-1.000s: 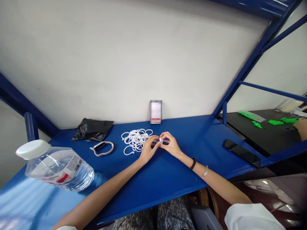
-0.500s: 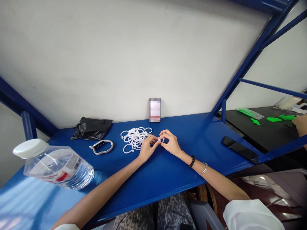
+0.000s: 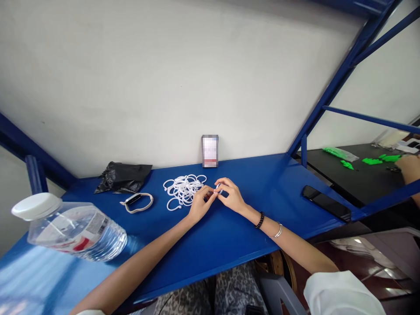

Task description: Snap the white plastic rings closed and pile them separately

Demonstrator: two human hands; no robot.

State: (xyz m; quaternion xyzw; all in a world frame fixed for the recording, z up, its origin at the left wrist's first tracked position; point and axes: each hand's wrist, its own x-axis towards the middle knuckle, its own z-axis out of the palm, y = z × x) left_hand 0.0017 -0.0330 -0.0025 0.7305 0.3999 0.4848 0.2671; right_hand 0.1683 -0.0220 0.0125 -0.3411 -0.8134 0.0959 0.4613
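Note:
My left hand (image 3: pixel 201 203) and my right hand (image 3: pixel 230 195) meet fingertip to fingertip above the blue table. Between them is a small white plastic ring (image 3: pixel 219 188), pinched from both sides and mostly hidden by the fingers. Just left of my left hand lies a loose pile of white plastic rings (image 3: pixel 183 189), some of them open loops with a small knob at the end. A dark bead bracelet (image 3: pixel 260 220) and a silver bangle (image 3: pixel 278 230) circle my right wrist and forearm.
A water bottle (image 3: pixel 78 232) stands front left on the blue table (image 3: pixel 262 188). Near it are a watch (image 3: pixel 139 202) and a black plastic bag (image 3: pixel 123 176). One phone (image 3: pixel 210 151) leans on the wall; another phone (image 3: pixel 326 203) lies right. Green pieces (image 3: pixel 372 161) and a person's arm (image 3: pixel 408 168) are beyond.
The view has shifted slightly, moving everything a little left. My fingers have shifted slightly around the ring, and less of it shows beyond the right fingertips.

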